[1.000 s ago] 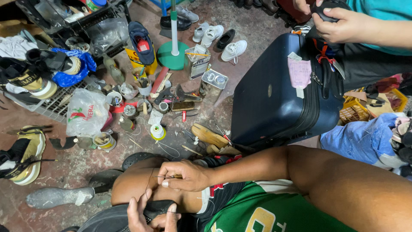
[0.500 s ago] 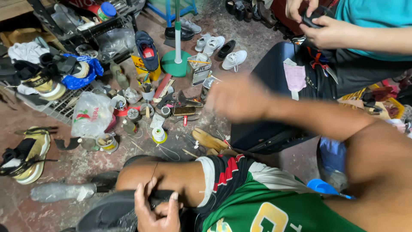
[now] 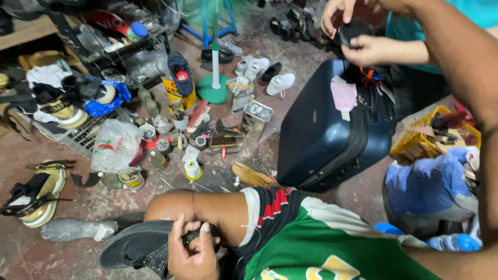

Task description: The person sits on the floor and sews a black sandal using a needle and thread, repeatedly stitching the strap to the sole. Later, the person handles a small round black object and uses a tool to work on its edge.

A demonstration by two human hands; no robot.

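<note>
At six o'clock the left hand [image 3: 193, 255] curls its fingers around a black shoe [image 3: 136, 249], pinning it against the bent knee; the shoe's toe is partly hidden. The right arm [image 3: 456, 57] sweeps toward one o'clock, its hand seemingly cut off by the frame's edge. A navy suitcase [image 3: 324, 132] stands beyond.

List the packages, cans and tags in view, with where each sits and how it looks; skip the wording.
Plastic bag: floor left, crumpled, white with red and green print.
Metal can: beside the dark blue suitcase, rectangular, silver.
Yellow can: under a dark shoe, boxy.
Pink tag: on the suitcase top, rectangular.
Jar: shelf upper left, blue lid.
</note>
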